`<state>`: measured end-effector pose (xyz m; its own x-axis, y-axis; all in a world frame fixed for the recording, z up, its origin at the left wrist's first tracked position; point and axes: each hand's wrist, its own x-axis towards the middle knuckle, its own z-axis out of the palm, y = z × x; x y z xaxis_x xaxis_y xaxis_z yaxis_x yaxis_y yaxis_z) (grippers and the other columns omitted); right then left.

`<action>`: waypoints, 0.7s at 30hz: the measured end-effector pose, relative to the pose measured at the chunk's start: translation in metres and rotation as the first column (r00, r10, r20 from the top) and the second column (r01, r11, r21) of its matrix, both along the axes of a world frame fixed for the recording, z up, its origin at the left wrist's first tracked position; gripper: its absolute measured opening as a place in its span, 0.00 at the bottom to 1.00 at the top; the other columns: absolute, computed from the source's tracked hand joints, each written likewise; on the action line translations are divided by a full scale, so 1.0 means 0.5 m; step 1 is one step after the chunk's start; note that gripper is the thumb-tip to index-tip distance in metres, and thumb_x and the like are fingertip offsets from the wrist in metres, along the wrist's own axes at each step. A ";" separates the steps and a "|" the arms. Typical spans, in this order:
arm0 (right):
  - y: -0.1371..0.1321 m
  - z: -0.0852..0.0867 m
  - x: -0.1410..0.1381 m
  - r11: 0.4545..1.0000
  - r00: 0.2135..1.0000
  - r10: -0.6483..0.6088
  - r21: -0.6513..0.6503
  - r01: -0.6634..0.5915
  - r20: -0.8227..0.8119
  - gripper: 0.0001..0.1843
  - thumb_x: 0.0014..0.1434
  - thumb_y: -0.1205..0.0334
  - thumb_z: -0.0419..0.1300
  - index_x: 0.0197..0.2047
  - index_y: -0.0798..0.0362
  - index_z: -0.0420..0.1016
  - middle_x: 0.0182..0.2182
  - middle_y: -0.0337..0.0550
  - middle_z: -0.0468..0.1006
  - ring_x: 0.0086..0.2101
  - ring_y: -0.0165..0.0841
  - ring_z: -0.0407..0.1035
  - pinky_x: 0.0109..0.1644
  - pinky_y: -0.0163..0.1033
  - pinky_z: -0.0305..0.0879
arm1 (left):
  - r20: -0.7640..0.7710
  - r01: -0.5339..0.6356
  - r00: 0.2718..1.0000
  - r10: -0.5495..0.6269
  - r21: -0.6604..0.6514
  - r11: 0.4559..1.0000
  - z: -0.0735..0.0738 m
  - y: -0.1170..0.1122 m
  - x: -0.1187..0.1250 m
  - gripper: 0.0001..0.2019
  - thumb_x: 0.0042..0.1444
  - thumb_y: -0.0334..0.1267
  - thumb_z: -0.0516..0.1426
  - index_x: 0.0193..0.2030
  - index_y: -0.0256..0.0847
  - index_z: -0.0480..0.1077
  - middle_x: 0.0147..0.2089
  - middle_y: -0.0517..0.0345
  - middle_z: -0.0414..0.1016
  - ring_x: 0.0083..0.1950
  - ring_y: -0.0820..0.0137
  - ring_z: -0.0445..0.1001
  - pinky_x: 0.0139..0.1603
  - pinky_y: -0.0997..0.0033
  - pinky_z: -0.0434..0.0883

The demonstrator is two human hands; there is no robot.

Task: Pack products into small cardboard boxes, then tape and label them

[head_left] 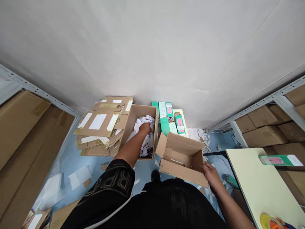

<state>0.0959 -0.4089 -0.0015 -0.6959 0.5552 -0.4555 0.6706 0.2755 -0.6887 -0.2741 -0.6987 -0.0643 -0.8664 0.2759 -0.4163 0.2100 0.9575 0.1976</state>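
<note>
My left hand point(145, 128) reaches down into a tall cardboard box point(124, 136) filled with crumpled white paper point(147, 141). Its fingers are curled into the paper and closed on some of it, the tips partly hidden. My right hand point(211, 174) grips the right end of a smaller cardboard box point(183, 173), which is tilted with its flaps open and its inside facing up. Nothing shows inside this smaller box apart from its bare cardboard walls. Just behind the two boxes stand several green and white product boxes point(165, 125), some with pink fronts.
Flattened cardboard point(98, 122) with white labels is stacked at left. Paper scraps point(196, 135) litter the blue floor. At right a pale table point(269, 184) carries a green and pink carton point(277, 160) and tape rolls point(271, 221). Shelves of cartons point(264, 136) flank both sides.
</note>
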 end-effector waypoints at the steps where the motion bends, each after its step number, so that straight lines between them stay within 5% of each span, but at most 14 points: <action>1: 0.002 -0.003 -0.002 0.999 1.000 0.003 -0.035 -0.003 -0.007 0.25 0.51 0.46 0.52 0.41 0.51 0.83 0.37 0.46 0.85 0.37 0.44 0.77 0.40 0.42 0.71 | -0.017 -0.006 1.000 0.006 0.000 1.000 0.019 -0.008 0.000 0.18 0.56 0.35 0.61 0.53 0.39 0.77 0.57 0.39 0.79 0.58 0.52 0.77 0.53 0.62 0.72; 5: 0.004 -0.011 -0.018 0.990 1.000 -0.006 -0.140 0.002 -0.026 0.24 0.51 0.47 0.54 0.41 0.52 0.82 0.37 0.47 0.85 0.37 0.45 0.77 0.37 0.41 0.69 | -0.137 -0.065 0.988 0.070 0.036 0.997 0.128 -0.065 0.017 0.17 0.60 0.38 0.58 0.55 0.40 0.75 0.54 0.42 0.80 0.54 0.55 0.78 0.49 0.65 0.71; 8: -0.005 -0.006 -0.032 0.987 0.999 -0.016 -0.160 0.008 -0.049 0.23 0.52 0.47 0.55 0.41 0.53 0.81 0.37 0.46 0.85 0.37 0.45 0.77 0.37 0.41 0.68 | -0.302 -0.126 0.933 0.197 0.241 0.962 0.227 -0.112 0.075 0.16 0.60 0.45 0.59 0.51 0.42 0.75 0.45 0.51 0.82 0.46 0.60 0.78 0.42 0.69 0.70; 11: -0.021 0.008 -0.045 0.993 0.998 -0.012 -0.118 0.005 -0.056 0.22 0.51 0.47 0.55 0.39 0.52 0.81 0.35 0.46 0.85 0.36 0.45 0.76 0.35 0.40 0.66 | -0.340 -0.044 0.913 0.226 0.468 0.883 0.312 -0.124 0.166 0.15 0.60 0.48 0.59 0.50 0.43 0.75 0.38 0.59 0.80 0.39 0.66 0.75 0.39 0.72 0.68; 13: -0.033 0.021 -0.051 0.997 0.999 -0.006 -0.079 0.001 -0.052 0.22 0.50 0.47 0.54 0.37 0.52 0.81 0.33 0.46 0.84 0.36 0.44 0.76 0.35 0.40 0.64 | -0.331 0.072 0.933 0.141 0.555 0.828 0.346 -0.105 0.230 0.14 0.58 0.46 0.61 0.48 0.43 0.76 0.39 0.59 0.79 0.39 0.66 0.75 0.41 0.72 0.69; 16: -0.048 0.036 -0.051 1.000 0.999 0.000 -0.030 -0.001 -0.047 0.22 0.51 0.47 0.53 0.37 0.52 0.81 0.31 0.45 0.83 0.35 0.43 0.75 0.34 0.39 0.62 | -0.219 0.256 0.964 -0.153 0.592 0.764 0.353 -0.051 0.305 0.15 0.57 0.43 0.60 0.50 0.44 0.77 0.43 0.56 0.80 0.42 0.63 0.76 0.46 0.69 0.71; 18: -0.052 0.041 -0.046 1.000 0.998 -0.011 0.002 0.011 -0.055 0.22 0.51 0.47 0.53 0.37 0.52 0.81 0.31 0.44 0.83 0.35 0.42 0.74 0.34 0.39 0.62 | -0.136 0.323 0.943 -0.305 0.600 0.732 0.335 -0.016 0.334 0.26 0.56 0.41 0.62 0.63 0.47 0.72 0.50 0.54 0.81 0.46 0.60 0.78 0.51 0.65 0.72; 21: -0.045 0.041 -0.029 0.999 0.995 -0.035 0.006 0.036 -0.090 0.22 0.51 0.48 0.54 0.38 0.53 0.81 0.31 0.43 0.83 0.35 0.42 0.74 0.34 0.39 0.61 | -0.121 0.355 0.923 -0.366 0.635 0.686 0.299 0.014 0.351 0.40 0.57 0.42 0.63 0.75 0.49 0.57 0.61 0.50 0.76 0.55 0.57 0.77 0.60 0.60 0.71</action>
